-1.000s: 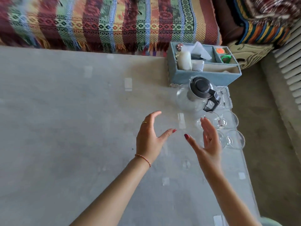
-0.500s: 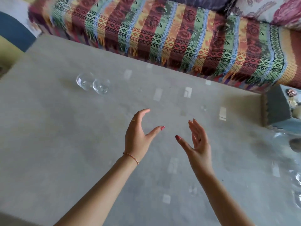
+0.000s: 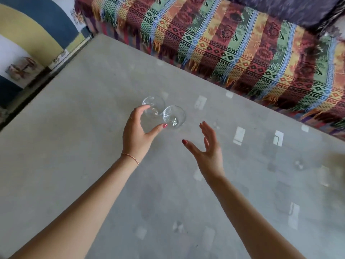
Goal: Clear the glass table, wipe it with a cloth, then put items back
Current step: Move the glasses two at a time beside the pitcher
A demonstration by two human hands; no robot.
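Two glasses [image 3: 153, 107] [image 3: 174, 116] stand side by side, touching, on the glass table [image 3: 93, 165], nearer its far edge. Behind that edge runs the blanket-draped sofa [image 3: 233, 43].

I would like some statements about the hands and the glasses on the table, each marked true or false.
1. Two clear glasses stand side by side on the glass table. True: left glass, right glass.
2. The right hand holds a cloth. False: it is open and holds nothing.
3. The left hand is open, right at the glasses. True.
4. A kettle stands beside the glasses. False: no kettle is in view.
5. A striped woven blanket lies beyond the table. True.
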